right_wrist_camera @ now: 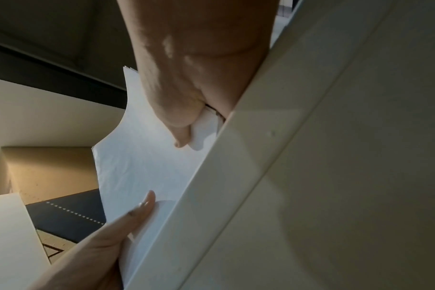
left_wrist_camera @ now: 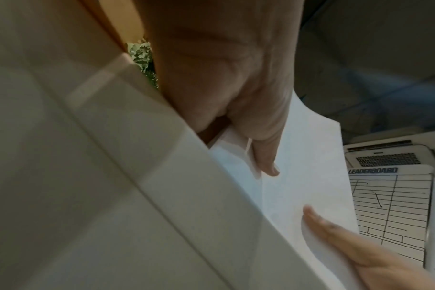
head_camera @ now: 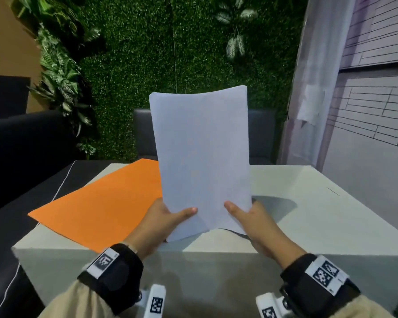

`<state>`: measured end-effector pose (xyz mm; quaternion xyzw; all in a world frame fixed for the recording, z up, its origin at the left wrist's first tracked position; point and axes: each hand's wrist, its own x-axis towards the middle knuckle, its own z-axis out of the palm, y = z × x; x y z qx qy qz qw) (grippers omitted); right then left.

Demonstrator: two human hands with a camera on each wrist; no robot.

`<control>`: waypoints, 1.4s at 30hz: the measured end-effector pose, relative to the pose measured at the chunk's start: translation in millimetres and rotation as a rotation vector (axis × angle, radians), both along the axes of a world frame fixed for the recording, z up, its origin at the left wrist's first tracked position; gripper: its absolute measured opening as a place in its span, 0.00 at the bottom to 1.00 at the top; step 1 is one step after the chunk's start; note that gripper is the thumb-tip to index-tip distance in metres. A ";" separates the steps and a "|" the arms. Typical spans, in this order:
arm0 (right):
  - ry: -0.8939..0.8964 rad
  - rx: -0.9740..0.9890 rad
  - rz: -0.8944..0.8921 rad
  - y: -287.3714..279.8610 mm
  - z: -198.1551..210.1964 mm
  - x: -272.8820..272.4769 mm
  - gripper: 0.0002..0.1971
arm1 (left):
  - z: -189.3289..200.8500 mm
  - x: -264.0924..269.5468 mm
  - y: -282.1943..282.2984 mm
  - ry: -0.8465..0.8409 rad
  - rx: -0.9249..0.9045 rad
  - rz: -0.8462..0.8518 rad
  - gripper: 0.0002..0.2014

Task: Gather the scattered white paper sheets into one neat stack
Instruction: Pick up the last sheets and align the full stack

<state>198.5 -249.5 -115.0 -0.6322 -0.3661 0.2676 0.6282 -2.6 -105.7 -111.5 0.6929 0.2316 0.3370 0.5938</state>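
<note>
A stack of white paper sheets (head_camera: 202, 157) stands upright over the white table (head_camera: 308, 214), its lower edge near the tabletop. My left hand (head_camera: 168, 216) grips the stack's lower left side, thumb across the front. My right hand (head_camera: 246, 214) grips the lower right side the same way. The sheets (left_wrist_camera: 308, 176) bow slightly, and their top edges look nearly level. In the left wrist view my left thumb presses the front sheet, with my right hand (left_wrist_camera: 355, 245) lower down. In the right wrist view my right thumb (right_wrist_camera: 179, 125) pinches the sheets (right_wrist_camera: 149, 166).
An orange sheet (head_camera: 101, 203) lies flat on the table's left half, partly overhanging the left edge. A dark chair (head_camera: 145, 134) stands behind the table, a dark sofa (head_camera: 25, 143) to the left. A green plant wall is behind, a whiteboard (head_camera: 377, 92) to the right.
</note>
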 end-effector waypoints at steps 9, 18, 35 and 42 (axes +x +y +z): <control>0.227 0.056 0.076 -8.5 -2.3 10.9 0.20 | 4.8 -3.6 -7.1 -0.035 -0.171 -0.004 0.20; 0.292 0.071 0.151 -14.1 4.6 7.3 0.21 | 4.4 -10.4 -9.6 -0.037 -0.256 -0.037 0.18; 0.438 0.128 0.131 -14.1 4.0 18.4 0.17 | 11.8 -71.0 7.7 0.620 0.646 0.281 0.41; 0.531 0.220 -0.033 -17.0 3.4 25.2 0.18 | 5.7 -121.2 14.6 0.989 0.885 -0.049 0.43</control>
